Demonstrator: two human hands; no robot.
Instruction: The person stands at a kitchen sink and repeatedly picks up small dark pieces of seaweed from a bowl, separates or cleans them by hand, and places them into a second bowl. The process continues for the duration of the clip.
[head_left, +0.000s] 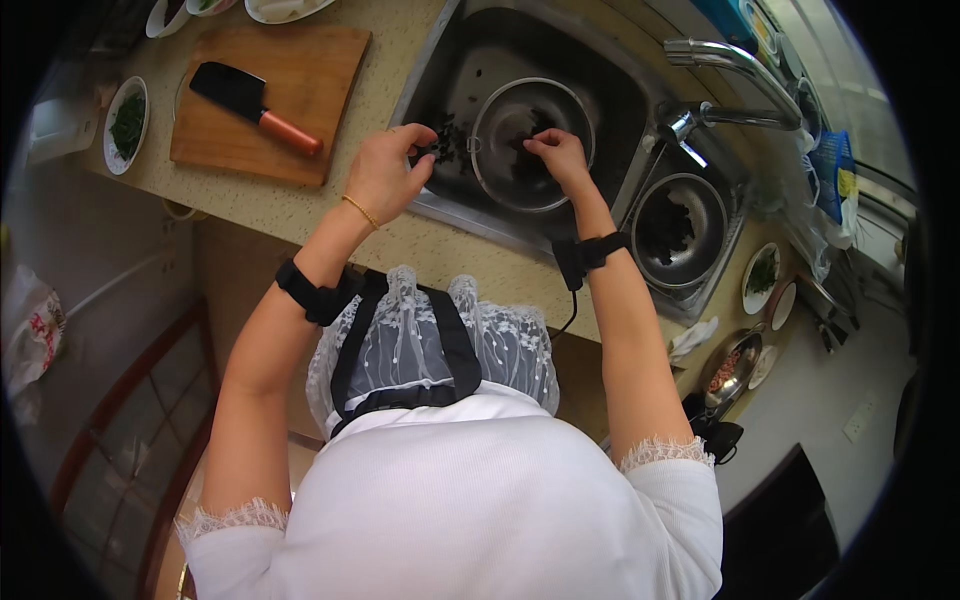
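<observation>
My left hand (394, 169) is over the near left edge of the sink (442, 210), thumb and fingertips apart, beside a pile of small dark pieces (451, 142). Whether something small is between those fingers I cannot tell. My right hand (560, 154) reaches over a round metal bowl (574, 91) in the sink, its thumb and forefinger pinched together at some dark, wet-looking food pieces (538, 124). In the smaller basin on the right stands a perforated metal colander (709, 225) with more dark pieces (667, 229).
A wooden cutting board (307, 67) bearing a cleaver (281, 131) lies left of the sink. Beyond it is a plate of chopped greens (127, 127). The chrome faucet (739, 67) arches over the sink's right side. A pan (731, 367) and small dishes stand at the right.
</observation>
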